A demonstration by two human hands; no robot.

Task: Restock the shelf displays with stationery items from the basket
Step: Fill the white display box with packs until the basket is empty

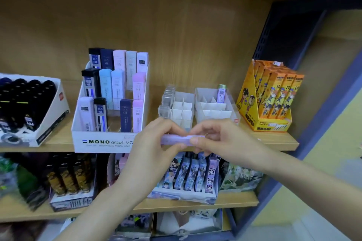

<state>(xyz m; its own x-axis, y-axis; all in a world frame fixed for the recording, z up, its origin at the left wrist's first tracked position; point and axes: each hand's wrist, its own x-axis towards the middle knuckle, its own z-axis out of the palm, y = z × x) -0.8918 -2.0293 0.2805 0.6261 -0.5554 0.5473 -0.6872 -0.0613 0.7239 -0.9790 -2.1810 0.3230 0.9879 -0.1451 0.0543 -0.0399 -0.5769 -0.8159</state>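
Observation:
I hold a slim lilac lead case level in front of the shelf edge, with my left hand gripping its left end and my right hand pinching its right end. Just behind it on the upper wooden shelf stand two white divided display trays. The left tray has a few clear cases at its left side. In the right tray, one lilac case stands upright at the back. The white MONO display box to the left holds several lead cases. The basket is out of view.
An orange cartoon display box stands at the shelf's right end, beside a dark metal upright. A white box of black items sits at the far left. The lower shelf carries more printed display boxes.

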